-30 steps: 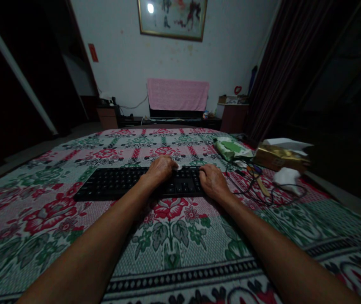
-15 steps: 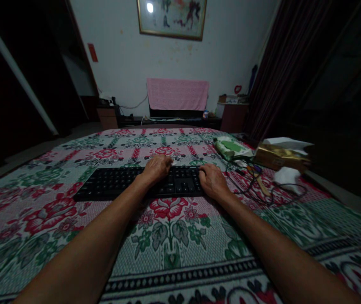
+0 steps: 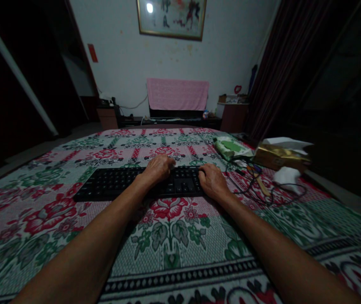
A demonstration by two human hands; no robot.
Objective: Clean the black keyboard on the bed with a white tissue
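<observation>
- our left hand (image 3: 157, 168) lies on the black keyboard (image 3: 113, 183), right of its middle. the fingers are curled down onto the keys near the far edge. we cannot tell whether anything is pinched under them.
- our right hand (image 3: 211, 180) sits palm down at the right end of the keyboard, fingers bent against it. we cannot tell whether it clamps the edge or only rests there.
- the keyboard lies flat across the flowered bedcover (image 3: 174, 236), well out in front of us, with its long side running left to right. its left half is bare.
- we judge the step in hand to be work on the keys at the right part of the board, with the right hand steadying that end.
- a further pass along the keys calls for light, even pressure and a firm hold at the end, since the soft cover could let the board slide.
- just right of the right hand a tangle of dark cables (image 3: 263, 194) lies on the cover. beyond it are a green packet (image 3: 231, 147), a gold tissue box (image 3: 278, 157) and a crumpled white tissue (image 3: 286, 174).
- far off, a pink cloth (image 3: 177, 93) hangs against the wall.
</observation>
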